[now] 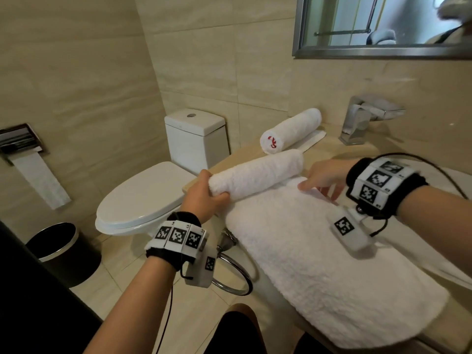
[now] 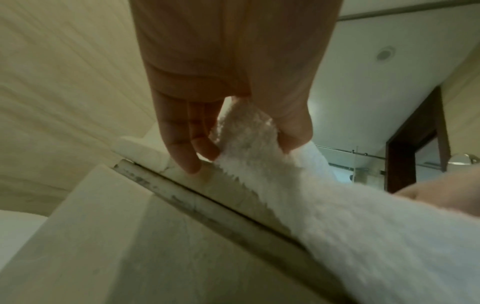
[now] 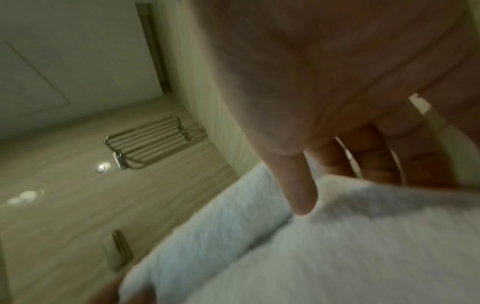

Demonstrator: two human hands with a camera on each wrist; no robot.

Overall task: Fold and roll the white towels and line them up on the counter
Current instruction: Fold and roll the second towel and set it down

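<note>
Beige bathroom counter (image 1: 332, 152) beside toilet (image 1: 145, 198) bears half-rolled white towel (image 1: 319, 251).

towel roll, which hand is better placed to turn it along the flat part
Left, probably: the left hand grips the roll by its end, thumb and fingers around it; the right hand only touches the flat towel beside it.

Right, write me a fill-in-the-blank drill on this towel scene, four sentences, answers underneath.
1. The finished rolled towel at the back of the counter has ____ stitching on its end.
2. The left hand grips the part-rolled towel at the end nearer the white porcelain ____.
3. The number of finished rolls on the counter is ____.
4. The round bin is ____ in colour.
Missing words: red; toilet; one; black.
</note>
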